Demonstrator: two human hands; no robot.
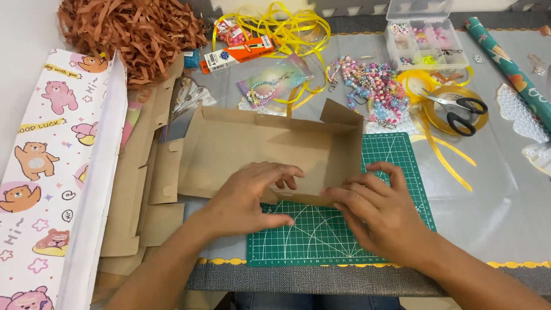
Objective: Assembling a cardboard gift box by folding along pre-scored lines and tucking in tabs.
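While both hands point(252, 198) point(376, 209) pinch its near wall, the cardboard box point(264, 152) lies crosswise, open upward.

So it's just your two bare arms in shot here, no sleeves showing anywhere up to the frame edge. Your left hand point(249, 198) and right hand point(376, 209) have no gloves, no rings, no watch or bracelet that I can spot. Nails look short and plain. At the bottom edge there's a strip of dark blue fabric, jeans probably, on your lap.
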